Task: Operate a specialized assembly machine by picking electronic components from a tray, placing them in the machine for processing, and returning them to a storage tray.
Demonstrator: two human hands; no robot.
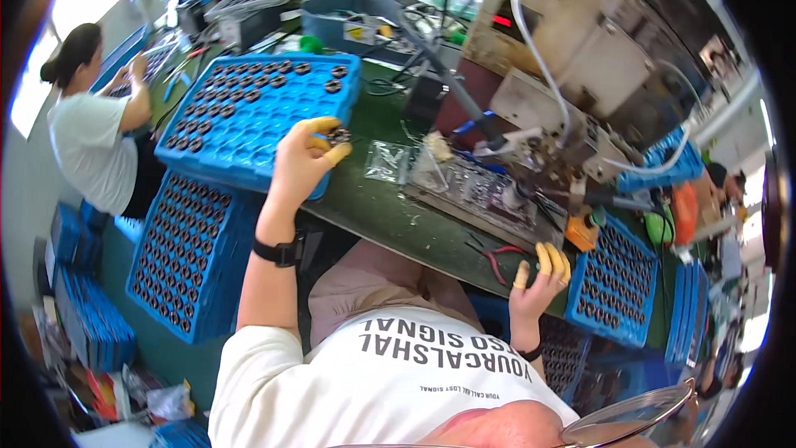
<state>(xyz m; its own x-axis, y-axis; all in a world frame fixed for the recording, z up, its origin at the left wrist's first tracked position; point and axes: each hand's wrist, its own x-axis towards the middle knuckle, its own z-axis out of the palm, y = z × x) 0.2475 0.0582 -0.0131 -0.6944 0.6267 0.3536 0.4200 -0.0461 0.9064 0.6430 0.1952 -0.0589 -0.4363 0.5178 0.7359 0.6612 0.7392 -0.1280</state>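
Note:
My left hand (305, 156), with yellow finger cots, pinches a small dark ring-shaped part (338, 136) between thumb and fingers. It is held just beyond the right edge of a blue tray (240, 141), whose pockets are partly filled with similar dark rings. My right hand (541, 286), also in yellow cots, is by the table's front edge. Its fingers are bent and the thumb stands apart; nothing is clearly visible between them. Red-handled pliers (496, 263) lie just left of that hand. A clear plastic bag (388, 161) is on the green table between my hands.
A bench machine (572, 41) with a metal base (464, 192) stands front right, with hoses and cables around it. Full blue trays sit low at left (178, 253) and at right (613, 282). A blue tub (352, 12) is at the back. Another person (99, 129) works at far left.

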